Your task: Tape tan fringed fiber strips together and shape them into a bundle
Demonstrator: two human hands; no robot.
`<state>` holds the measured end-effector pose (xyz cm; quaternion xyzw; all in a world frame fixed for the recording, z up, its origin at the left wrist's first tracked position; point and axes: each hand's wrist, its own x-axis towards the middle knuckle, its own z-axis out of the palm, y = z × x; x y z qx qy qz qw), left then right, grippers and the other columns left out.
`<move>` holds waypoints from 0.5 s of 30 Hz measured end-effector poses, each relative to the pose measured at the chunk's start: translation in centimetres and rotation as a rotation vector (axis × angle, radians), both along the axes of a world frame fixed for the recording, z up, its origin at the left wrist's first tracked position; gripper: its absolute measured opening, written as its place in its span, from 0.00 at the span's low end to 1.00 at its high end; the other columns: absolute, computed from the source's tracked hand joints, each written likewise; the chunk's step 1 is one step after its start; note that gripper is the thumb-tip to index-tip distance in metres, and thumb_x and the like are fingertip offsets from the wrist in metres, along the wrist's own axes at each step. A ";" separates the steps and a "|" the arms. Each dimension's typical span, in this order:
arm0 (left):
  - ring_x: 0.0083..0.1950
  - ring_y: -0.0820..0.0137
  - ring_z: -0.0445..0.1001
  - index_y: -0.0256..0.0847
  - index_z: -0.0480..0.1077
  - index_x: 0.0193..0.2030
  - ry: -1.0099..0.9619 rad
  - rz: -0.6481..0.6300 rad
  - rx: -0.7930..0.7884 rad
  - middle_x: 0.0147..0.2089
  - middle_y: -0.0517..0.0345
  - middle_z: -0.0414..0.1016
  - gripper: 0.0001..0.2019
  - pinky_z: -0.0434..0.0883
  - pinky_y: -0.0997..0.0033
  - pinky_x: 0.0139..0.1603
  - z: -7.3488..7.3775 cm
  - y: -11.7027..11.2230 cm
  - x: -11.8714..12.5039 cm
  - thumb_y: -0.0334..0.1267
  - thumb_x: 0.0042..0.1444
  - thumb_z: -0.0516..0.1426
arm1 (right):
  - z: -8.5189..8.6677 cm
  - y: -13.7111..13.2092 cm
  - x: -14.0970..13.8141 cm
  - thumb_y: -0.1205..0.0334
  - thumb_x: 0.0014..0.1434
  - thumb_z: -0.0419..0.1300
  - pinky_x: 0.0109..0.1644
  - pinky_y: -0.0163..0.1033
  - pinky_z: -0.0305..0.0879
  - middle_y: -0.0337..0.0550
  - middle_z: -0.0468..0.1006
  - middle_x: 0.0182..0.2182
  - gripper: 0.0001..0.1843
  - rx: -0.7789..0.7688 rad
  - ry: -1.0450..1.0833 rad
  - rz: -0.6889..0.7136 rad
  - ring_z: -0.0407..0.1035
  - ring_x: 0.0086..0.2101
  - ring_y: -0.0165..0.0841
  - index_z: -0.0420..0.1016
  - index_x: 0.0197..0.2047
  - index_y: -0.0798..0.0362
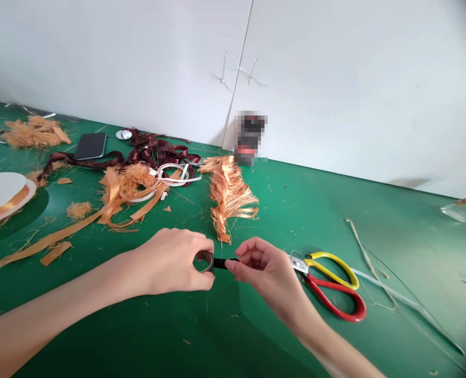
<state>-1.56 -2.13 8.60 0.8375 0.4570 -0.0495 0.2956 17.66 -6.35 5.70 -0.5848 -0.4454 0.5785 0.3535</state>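
A roll of black tape (203, 261) sits at the centre of the view, between the hands and above the green desk (378, 226). The left hand (170, 261) curls around the roll, its fingers (207, 242) closed over the rim. The right hand (262, 273) pinches the black strip (223, 263) near its free end between thumb and fingers, while the other fingers stay curled. The roll is likely light and its strip thin, flexible and tacky, so it is best held by the rim and by the strip's end. Red-and-yellow-handled scissors (327, 283) lie at 3 o'clock, just beside the right hand. Frayed orange ribbon (229, 197) lies at 12 o'clock, dark maroon ribbon (154, 152) at 11 o'clock, and a white spool (2, 194) at 9 o'clock.
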 end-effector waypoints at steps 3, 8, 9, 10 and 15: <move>0.24 0.66 0.67 0.46 0.70 0.26 0.162 0.101 0.011 0.25 0.60 0.72 0.12 0.53 0.71 0.24 -0.3 0.0 -0.7 0.51 0.50 0.54 | 0.3 -1.1 -0.3 0.60 0.45 0.70 0.25 0.30 0.57 0.27 0.69 0.17 0.19 -0.029 0.030 -0.042 0.63 0.20 0.23 0.60 0.28 0.51; 0.20 0.71 0.66 0.45 0.72 0.26 0.136 0.078 -0.089 0.26 0.59 0.73 0.16 0.53 0.72 0.20 -0.4 -0.7 -2.1 0.53 0.53 0.53 | 0.5 -2.1 0.1 0.59 0.45 0.70 0.25 0.29 0.58 0.27 0.70 0.18 0.23 -0.088 0.087 -0.065 0.63 0.20 0.23 0.57 0.30 0.50; 0.20 0.73 0.66 0.45 0.73 0.28 0.089 0.048 -0.092 0.32 0.59 0.74 0.16 0.54 0.72 0.20 -0.6 -0.9 -2.2 0.52 0.54 0.53 | 0.3 -2.1 0.2 0.59 0.45 0.70 0.26 0.30 0.58 0.27 0.70 0.18 0.22 -0.102 0.083 -0.065 0.63 0.20 0.23 0.58 0.31 0.50; 0.21 0.74 0.67 0.46 0.75 0.32 0.053 0.020 -0.077 0.37 0.59 0.74 0.15 0.55 0.72 0.21 -0.7 -1.2 -2.1 0.51 0.56 0.52 | 0.0 -2.0 0.3 0.59 0.44 0.70 0.26 0.30 0.58 0.27 0.70 0.17 0.21 -0.110 0.068 -0.066 0.63 0.19 0.23 0.60 0.32 0.51; 0.38 0.63 0.74 0.46 0.73 0.51 0.053 0.010 0.164 0.47 0.53 0.74 0.18 0.66 0.68 0.33 -2.4 -2.1 -1.2 0.42 0.60 0.48 | -2.5 -0.6 1.5 0.57 0.46 0.68 0.27 0.34 0.58 0.32 0.69 0.18 0.16 -0.052 -0.148 -0.081 0.63 0.20 0.26 0.65 0.29 0.53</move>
